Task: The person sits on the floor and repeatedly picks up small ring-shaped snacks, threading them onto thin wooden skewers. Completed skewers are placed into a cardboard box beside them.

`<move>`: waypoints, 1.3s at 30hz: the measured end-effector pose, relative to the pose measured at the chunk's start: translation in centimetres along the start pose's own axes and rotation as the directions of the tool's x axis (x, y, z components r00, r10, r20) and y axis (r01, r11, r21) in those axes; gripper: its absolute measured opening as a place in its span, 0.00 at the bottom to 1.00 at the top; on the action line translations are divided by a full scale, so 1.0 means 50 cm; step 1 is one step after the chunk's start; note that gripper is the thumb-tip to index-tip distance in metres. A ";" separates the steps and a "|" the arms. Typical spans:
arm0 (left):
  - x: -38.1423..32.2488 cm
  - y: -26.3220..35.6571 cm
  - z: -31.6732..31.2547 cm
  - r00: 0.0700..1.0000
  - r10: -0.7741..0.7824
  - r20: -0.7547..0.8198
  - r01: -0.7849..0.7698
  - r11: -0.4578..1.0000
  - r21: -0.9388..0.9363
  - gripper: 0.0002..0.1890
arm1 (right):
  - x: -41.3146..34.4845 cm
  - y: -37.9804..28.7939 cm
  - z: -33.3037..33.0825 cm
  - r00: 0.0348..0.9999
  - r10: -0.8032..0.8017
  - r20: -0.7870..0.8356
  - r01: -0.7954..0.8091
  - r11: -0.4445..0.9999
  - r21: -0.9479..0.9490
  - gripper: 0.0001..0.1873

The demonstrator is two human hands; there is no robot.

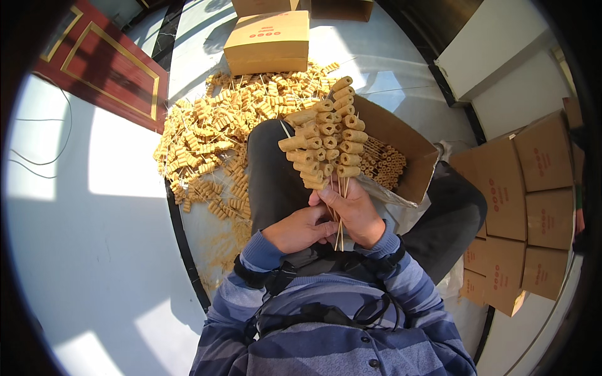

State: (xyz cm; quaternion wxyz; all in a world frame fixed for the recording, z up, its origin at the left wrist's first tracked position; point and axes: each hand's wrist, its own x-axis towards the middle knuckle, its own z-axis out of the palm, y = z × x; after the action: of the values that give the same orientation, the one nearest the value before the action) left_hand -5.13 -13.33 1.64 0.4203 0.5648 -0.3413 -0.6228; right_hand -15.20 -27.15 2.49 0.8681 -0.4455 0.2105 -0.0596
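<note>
Several thin wooden skewers threaded with rolled, hollow tan food pieces form a bunch (329, 141) in front of my lap. My right hand (355, 209) grips the bare sticks just under the rolls. Lower down, my left hand (301, 228) closes around the stick ends, its thumb against them. The rolls fan upward and away from me. Beyond my right hand, an open cardboard box (400, 141) between my legs holds many more skewers laid side by side, with a plastic liner at its near edge.
A large heap of loose skewers (211, 127) covers the floor ahead and left. A closed carton (268, 42) stands behind it, with more boxes farther back. Stacked cartons (505, 207) line the wall at right. A red door panel (113, 70) is at upper left; thin cables lie below it.
</note>
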 end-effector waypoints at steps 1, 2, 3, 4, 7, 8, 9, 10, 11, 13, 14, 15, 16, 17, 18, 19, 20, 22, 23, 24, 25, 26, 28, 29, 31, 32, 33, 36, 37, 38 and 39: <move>-0.009 0.007 -0.010 0.995 -0.045 -0.085 0.045 0.999 -0.005 0.17 | 0.000 -0.002 -0.005 1.000 -0.008 0.022 0.008 1.000 -0.007 0.09; -0.024 0.014 -0.025 0.986 -0.050 -0.157 0.049 0.999 -0.011 0.18 | -0.002 -0.006 -0.011 0.999 -0.016 0.045 0.017 1.000 -0.014 0.09; -0.041 0.022 -0.044 0.970 -0.074 -0.233 0.072 0.997 -0.014 0.19 | -0.003 -0.010 -0.015 0.999 -0.016 0.046 0.017 1.000 -0.026 0.09; -0.060 0.030 -0.070 0.950 -0.016 -0.311 -0.036 0.986 -0.161 0.19 | -0.008 -0.016 -0.019 0.996 0.007 0.087 -0.007 1.000 -0.008 0.09; -0.077 0.052 -0.140 0.796 0.054 -0.603 -0.324 0.879 -0.350 0.19 | -0.017 -0.022 -0.017 0.993 0.065 0.098 -0.066 0.998 0.010 0.09; -0.072 0.056 -0.155 0.752 0.187 -0.633 -0.481 0.811 -0.332 0.20 | -0.019 -0.022 -0.015 0.992 0.078 0.100 -0.079 0.997 0.006 0.09; -0.067 0.059 -0.161 0.752 0.231 -0.617 -0.525 0.776 -0.349 0.21 | -0.021 -0.022 -0.013 0.990 0.096 0.106 -0.097 0.995 0.003 0.09; -0.060 0.062 -0.167 0.749 0.274 -0.603 -0.568 0.733 -0.373 0.22 | -0.022 -0.021 -0.011 0.989 0.099 0.114 -0.100 0.995 0.008 0.10; -0.052 0.063 -0.170 0.746 0.337 -0.575 -0.616 0.678 -0.402 0.22 | -0.023 -0.019 -0.009 0.987 0.121 0.107 -0.122 0.993 0.004 0.09; -0.035 0.063 -0.170 0.770 0.277 -0.575 -0.576 0.690 -0.439 0.23 | -0.024 -0.014 -0.007 0.985 0.142 0.099 -0.144 0.990 0.012 0.09; -0.027 0.061 -0.170 0.789 0.259 -0.558 -0.555 0.689 -0.465 0.23 | -0.024 -0.012 -0.007 0.985 0.138 0.101 -0.140 0.990 0.012 0.09; -0.023 0.059 -0.169 0.806 0.220 -0.550 -0.525 0.695 -0.491 0.23 | -0.025 -0.010 -0.007 0.986 0.135 0.102 -0.137 0.991 0.010 0.09; -0.020 0.056 -0.168 0.800 0.254 -0.543 -0.547 0.679 -0.489 0.22 | -0.026 -0.010 -0.007 0.984 0.147 0.098 -0.148 0.989 0.004 0.09; -0.019 0.053 -0.169 0.794 0.267 -0.547 -0.560 0.672 -0.485 0.21 | -0.028 -0.010 -0.008 0.984 0.142 0.107 -0.143 0.990 0.002 0.09; -0.018 0.050 -0.169 0.788 0.282 -0.547 -0.569 0.672 -0.474 0.21 | -0.029 -0.010 -0.008 0.982 0.152 0.110 -0.152 0.988 -0.005 0.08; -0.019 0.048 -0.171 0.790 0.275 -0.547 -0.570 0.658 -0.492 0.20 | -0.031 -0.010 -0.007 0.980 0.161 0.113 -0.161 0.987 -0.011 0.07; -0.020 0.046 -0.173 0.795 0.270 -0.544 -0.567 0.652 -0.504 0.19 | -0.032 -0.011 -0.006 0.975 0.187 0.117 -0.192 0.981 0.031 0.07; -0.023 0.046 -0.175 0.794 0.266 -0.546 -0.568 0.643 -0.513 0.18 | -0.034 -0.012 -0.003 0.964 0.235 0.127 -0.250 0.961 0.115 0.07; -0.025 0.046 -0.176 0.790 0.267 -0.552 -0.573 0.642 -0.509 0.17 | -0.035 -0.012 -0.002 0.959 0.247 0.138 -0.265 0.954 0.137 0.06; -0.026 0.047 -0.175 0.785 0.268 -0.558 -0.578 0.641 -0.506 0.16 | -0.035 -0.012 0.000 0.954 0.258 0.150 -0.281 0.946 0.160 0.06; -0.027 0.047 -0.173 0.802 0.270 -0.532 -0.562 0.642 -0.522 0.16 | -0.036 -0.012 0.001 0.948 0.272 0.164 -0.301 0.936 0.185 0.06; -0.028 0.048 -0.172 0.818 0.272 -0.507 -0.547 0.642 -0.537 0.16 | -0.037 -0.013 0.001 0.949 0.271 0.163 -0.298 0.938 0.176 0.07; -0.029 0.048 -0.166 0.825 0.272 -0.495 -0.539 0.639 -0.549 0.16 | -0.039 -0.015 0.002 0.945 0.291 0.152 -0.313 0.938 0.151 0.10; -0.029 0.046 -0.161 0.818 0.269 -0.508 -0.548 0.634 -0.547 0.16 | -0.039 -0.016 0.002 0.942 0.286 0.177 -0.320 0.925 0.205 0.10; -0.027 0.042 -0.153 0.806 0.269 -0.527 -0.559 0.638 -0.530 0.17 | -0.044 -0.020 0.003 0.921 0.360 0.149 -0.388 0.880 0.273 0.10; -0.025 0.041 -0.152 0.800 0.274 -0.534 -0.564 0.647 -0.513 0.19 | -0.045 -0.021 0.006 0.932 0.321 0.171 -0.358 0.893 0.273 0.10; -0.023 0.041 -0.150 0.798 0.258 -0.544 -0.553 0.673 -0.491 0.20 | -0.047 -0.022 0.009 0.934 0.327 0.142 -0.354 0.899 0.258 0.10; -0.021 0.041 -0.145 0.819 0.321 -0.476 -0.563 0.607 -0.561 0.33 | -0.042 -0.018 0.018 0.957 0.267 0.114 -0.285 0.938 0.198 0.10; -0.019 0.041 -0.138 0.795 0.342 -0.501 -0.598 0.582 -0.551 0.38 | -0.038 -0.015 0.019 0.966 0.221 0.131 -0.243 0.954 0.178 0.10; -0.018 0.038 -0.122 0.764 0.351 -0.542 -0.636 0.554 -0.537 0.42 | -0.037 -0.013 0.018 0.966 0.235 0.107 -0.250 0.957 0.150 0.10; -0.017 0.034 -0.104 0.727 0.383 -0.570 -0.680 0.518 -0.518 0.47 | -0.035 -0.011 0.016 0.966 0.239 0.097 -0.250 0.960 0.126 0.10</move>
State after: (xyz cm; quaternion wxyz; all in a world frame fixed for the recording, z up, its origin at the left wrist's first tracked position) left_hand 0.26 -13.02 2.86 0.8322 0.3361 -0.1487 -0.4151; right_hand -16.40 -26.38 3.87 0.9053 -0.3572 0.2238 0.0517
